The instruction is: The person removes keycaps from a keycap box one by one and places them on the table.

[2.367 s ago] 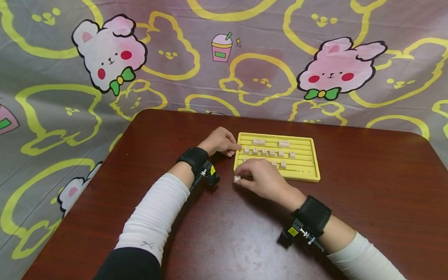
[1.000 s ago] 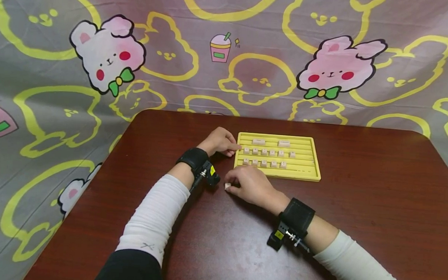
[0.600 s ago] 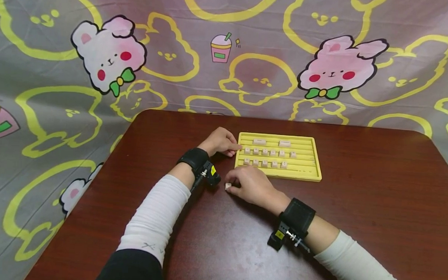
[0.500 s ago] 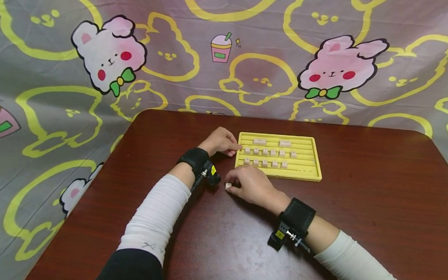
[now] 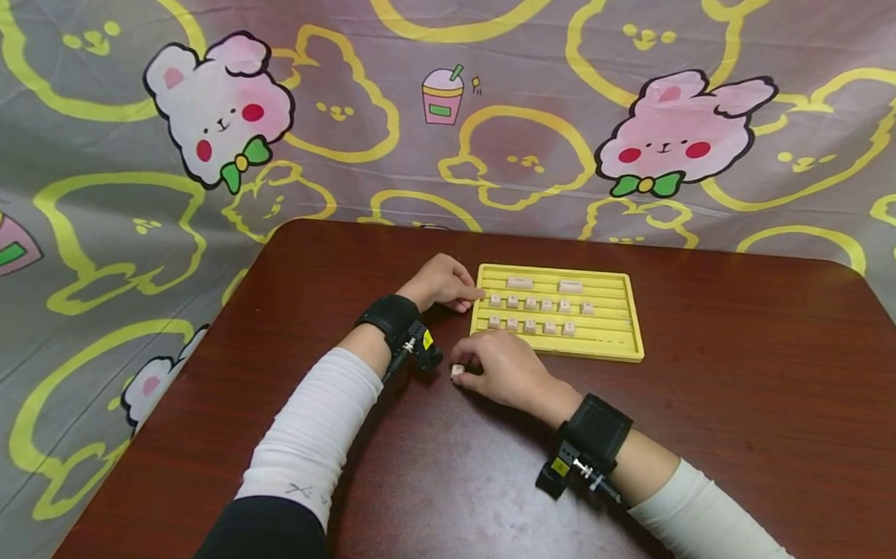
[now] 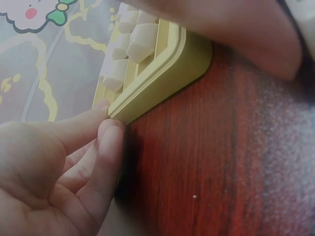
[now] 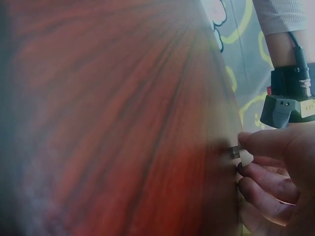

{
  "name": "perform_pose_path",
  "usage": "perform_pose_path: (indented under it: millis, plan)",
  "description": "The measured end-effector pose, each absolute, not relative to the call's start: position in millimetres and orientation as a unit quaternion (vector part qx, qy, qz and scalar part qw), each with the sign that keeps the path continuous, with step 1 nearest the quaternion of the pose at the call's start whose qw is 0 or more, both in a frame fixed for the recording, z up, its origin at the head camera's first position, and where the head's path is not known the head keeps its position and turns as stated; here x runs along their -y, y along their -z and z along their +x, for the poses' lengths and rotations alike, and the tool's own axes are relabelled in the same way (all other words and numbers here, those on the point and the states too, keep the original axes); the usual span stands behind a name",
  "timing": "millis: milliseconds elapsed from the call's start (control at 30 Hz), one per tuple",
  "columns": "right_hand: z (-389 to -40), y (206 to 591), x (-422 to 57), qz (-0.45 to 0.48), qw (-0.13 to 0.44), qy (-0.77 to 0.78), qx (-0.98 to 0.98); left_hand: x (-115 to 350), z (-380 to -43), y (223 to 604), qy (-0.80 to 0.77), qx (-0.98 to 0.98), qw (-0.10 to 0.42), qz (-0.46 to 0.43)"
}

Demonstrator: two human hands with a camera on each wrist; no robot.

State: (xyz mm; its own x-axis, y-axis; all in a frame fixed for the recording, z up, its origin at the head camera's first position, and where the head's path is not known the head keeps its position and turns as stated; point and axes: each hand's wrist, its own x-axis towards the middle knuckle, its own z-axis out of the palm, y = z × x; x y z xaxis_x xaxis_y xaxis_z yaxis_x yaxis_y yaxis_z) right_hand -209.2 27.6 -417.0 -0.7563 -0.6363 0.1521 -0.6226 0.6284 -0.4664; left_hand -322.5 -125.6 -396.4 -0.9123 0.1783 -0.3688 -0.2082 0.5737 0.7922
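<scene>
My left hand (image 5: 440,283) pinches the left rim of a yellow ridged tray (image 5: 633,321) between thumb and fingers. In the left wrist view, the fingertips sit right at the tray's corner (image 6: 115,112). Keycaps stand on the tray in rows: two wide ones (image 5: 519,283) at the back, several small ones (image 5: 530,303) in the middle and several more (image 5: 549,327) in front. Before the tray's front left corner, my right hand (image 5: 506,370) holds a small white keycap (image 5: 456,370) between thumb and index finger. The right wrist view shows a small dark square piece (image 7: 235,152) at the keycap's lower side, close to the tabletop.
A dark red-brown wooden table (image 5: 751,393) carries the tray. Behind and to the left hangs a cartoon-patterned cloth (image 5: 532,75). Both wrists wear black straps with small cameras (image 5: 555,476); the left wrist's camera (image 5: 424,349) is close to the right fingertips.
Over the earlier frames my right hand moved left and nearer with the keycap, uncovering the tray's front row. In the last second it has stayed nearly still. The left hand has kept its place.
</scene>
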Motion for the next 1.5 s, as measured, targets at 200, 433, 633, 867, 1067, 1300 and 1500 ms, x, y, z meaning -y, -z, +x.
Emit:
perform_pose_path:
  millis: [200, 433, 633, 867, 1067, 1300, 1500]
  plan:
    - [-210, 418, -31, -0.352, 0.012, 0.252, -0.902, 124, -322, 398, -0.462, -0.862, 0.208, -0.004]
    - [-212, 417, -40, -0.345, 0.018, 0.248, -0.905, 124, -322, 399, -0.466, -0.86, 0.207, 0.0]
    - [-214, 414, -57, -0.339, 0.024, 0.244, -0.908, 124, -322, 400, -0.47, -0.857, 0.21, 0.002]
    - [-220, 409, -79, -0.358, 0.029, 0.257, -0.897, 126, -324, 400, -0.465, -0.859, 0.214, 0.001]
    - [-221, 400, -97, -0.348, 0.012, 0.247, -0.904, 125, -324, 397, -0.459, -0.861, 0.217, -0.005]
    - [-223, 389, -117, -0.311, -0.023, 0.231, -0.922, 124, -324, 396, -0.466, -0.858, 0.217, -0.012]
    - [-227, 389, -133, -0.298, -0.044, 0.225, -0.927, 125, -323, 397, -0.46, -0.862, 0.213, -0.007]
